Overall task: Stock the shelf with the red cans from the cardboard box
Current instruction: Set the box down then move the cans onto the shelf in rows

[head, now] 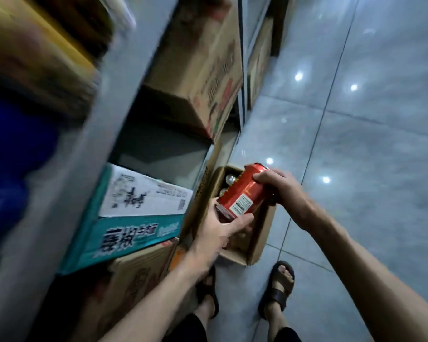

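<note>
While the red can (245, 191) is off the shelf, it hangs tilted in the air directly over the open cardboard box (260, 245), barcode label facing up.

- Right hand (279, 188): fingers curled over the can's upper end, grasping it near the rim.
- Left hand (220, 230): cups the lower end, thumb laid across the side by the label; the other fingers are under the can and mostly hidden.
- The box sits on the floor (368, 169) hard against the foot of the shelf (89, 144), flaps open. Silver can tops (229, 180) show in its far corner; the rest of the inside is covered by the can and hands.
- Shelf: a grey metal upright runs diagonally across the left of the view, badly blurred.
- A teal carton (124, 233) with a white top panel pokes out of the shelf just left of the hands, resting on a brown carton (139, 280).
- Above it lies a dark bay, then a large printed carton (195, 77) overhanging the edge.
- Something blue (10, 169) at far left, too smeared to identify.
- Glossy grey tiles with light spots; two feet in brown sandals (279, 287) stand just short of the box.
</note>
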`<state>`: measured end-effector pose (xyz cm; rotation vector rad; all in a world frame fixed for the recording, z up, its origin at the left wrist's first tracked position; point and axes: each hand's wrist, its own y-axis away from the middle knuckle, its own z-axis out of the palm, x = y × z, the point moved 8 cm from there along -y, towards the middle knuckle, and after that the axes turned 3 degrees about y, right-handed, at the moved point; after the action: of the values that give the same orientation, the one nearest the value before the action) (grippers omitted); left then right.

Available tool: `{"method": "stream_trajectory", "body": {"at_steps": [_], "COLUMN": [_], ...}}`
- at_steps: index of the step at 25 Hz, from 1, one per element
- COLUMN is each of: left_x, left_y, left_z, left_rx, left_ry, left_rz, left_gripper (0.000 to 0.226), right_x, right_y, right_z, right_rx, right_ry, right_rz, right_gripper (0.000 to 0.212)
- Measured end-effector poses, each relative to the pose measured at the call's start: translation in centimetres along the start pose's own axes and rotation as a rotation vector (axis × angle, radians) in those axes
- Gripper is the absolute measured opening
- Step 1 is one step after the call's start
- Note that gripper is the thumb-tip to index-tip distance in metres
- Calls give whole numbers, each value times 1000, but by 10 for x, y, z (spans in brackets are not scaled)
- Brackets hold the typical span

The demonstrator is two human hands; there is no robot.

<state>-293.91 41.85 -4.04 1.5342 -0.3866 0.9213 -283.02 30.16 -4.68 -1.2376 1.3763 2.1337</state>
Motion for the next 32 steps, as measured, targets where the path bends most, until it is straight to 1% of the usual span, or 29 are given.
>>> {"method": "stream_trajectory", "body": {"at_steps": [2, 3, 5, 6, 7, 9, 11, 12, 13, 14, 15, 16, 17, 18, 20, 22, 23, 25, 28, 30, 32], "left_x": [73, 107, 161, 190, 216, 253, 274, 279, 271, 268, 266, 258, 253, 248, 233, 221, 216, 202, 178, 161, 151], "left_y": [50, 73, 110, 132, 153, 197, 240, 254, 256, 276, 300, 303, 310, 326, 355, 373, 379, 383, 388, 392, 393], "left_z": [5, 2, -5, -9, -11, -17, -30, -35, -39, -54, -71, -75, -81, -92, -119, -146, -163, -197, -232, -252, -267], "left_rx": [-47, -37, 1, 20, 42, 127, 201, 200, 149, 137, 108, 34, -19, -28, 35, 143, 216, 364, 525, 608, 647], "left_ry": [14, -13, -92, -130, -180, -276, -317, -325, -319, -242, -110, -29, 0, 36, 75, 122, 125, 108, 67, 70, 66], "left_rz": [57, 92, 169, 220, 288, 411, 479, 484, 449, 412, 357, 271, 230, 202, 205, 236, 255, 295, 346, 378, 400], "left_gripper": [65, 67, 68, 67, 68, 73, 74, 71, 66, 60, 53, 47, 44, 44, 47, 51, 53, 58, 61, 61, 59], "right_x": [-84, -122, -185, -214, -237, -271, -289, -291, -282, -283, -293, -287, -290, -294, -292, -290, -288, -278, -244, -220, -199], "right_y": [37, 56, 90, 111, 129, 164, 194, 205, 210, 223, 238, 238, 240, 246, 253, 259, 258, 254, 244, 238, 227], "right_z": [13, 22, 40, 50, 58, 77, 100, 109, 113, 131, 154, 160, 171, 192, 240, 280, 301, 334, 378, 404, 424], "right_rx": [-91, -129, -182, -180, -170, -153, -133, -129, -126, -154, -224, -250, -299, -382, -543, -612, -617, -559, -505, -522, -550], "right_ry": [58, 89, 151, 166, 179, 188, 215, 206, 184, 178, 220, 187, 207, 258, 407, 531, 567, 612, 632, 640, 607], "right_rz": [-45, -81, -155, -177, -205, -231, -227, -217, -196, -189, -186, -168, -174, -174, -143, -147, -169, -202, -188, -163, -113], "right_gripper": [42, 47, 52, 52, 54, 66, 76, 77, 76, 72, 68, 63, 58, 56, 56, 62, 66, 72, 77, 77, 76]}}
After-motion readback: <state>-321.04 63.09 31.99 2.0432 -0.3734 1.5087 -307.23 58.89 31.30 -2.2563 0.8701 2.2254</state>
